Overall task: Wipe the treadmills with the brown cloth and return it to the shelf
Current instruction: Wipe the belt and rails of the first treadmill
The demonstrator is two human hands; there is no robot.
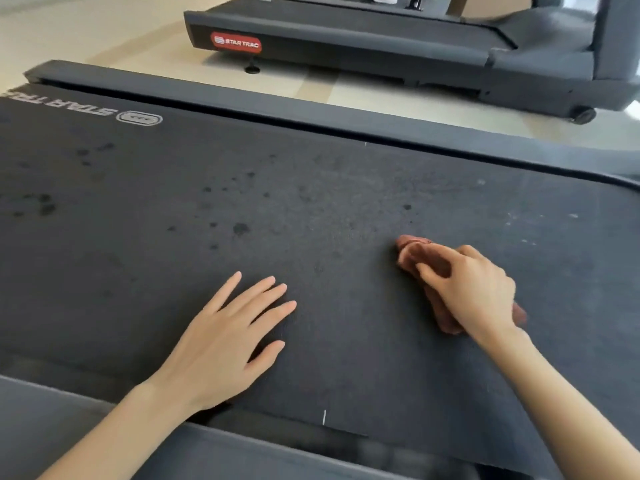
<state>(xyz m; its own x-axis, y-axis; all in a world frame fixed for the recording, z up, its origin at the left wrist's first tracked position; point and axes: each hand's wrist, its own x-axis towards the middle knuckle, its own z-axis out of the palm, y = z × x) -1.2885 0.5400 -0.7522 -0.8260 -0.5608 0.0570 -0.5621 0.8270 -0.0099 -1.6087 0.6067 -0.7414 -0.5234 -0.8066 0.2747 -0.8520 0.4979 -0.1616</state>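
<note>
A dark treadmill belt fills most of the view, with dark wet spots across its left and middle. My right hand presses a crumpled brown cloth onto the belt at the right; the cloth sticks out past my fingers and under my palm. My left hand lies flat on the belt, fingers spread, holding nothing. A second treadmill with a red logo stands beyond, across a strip of floor.
Grey side rails run along the far edge and the near edge of the belt. Pale floor lies between the two machines. The shelf is not in view.
</note>
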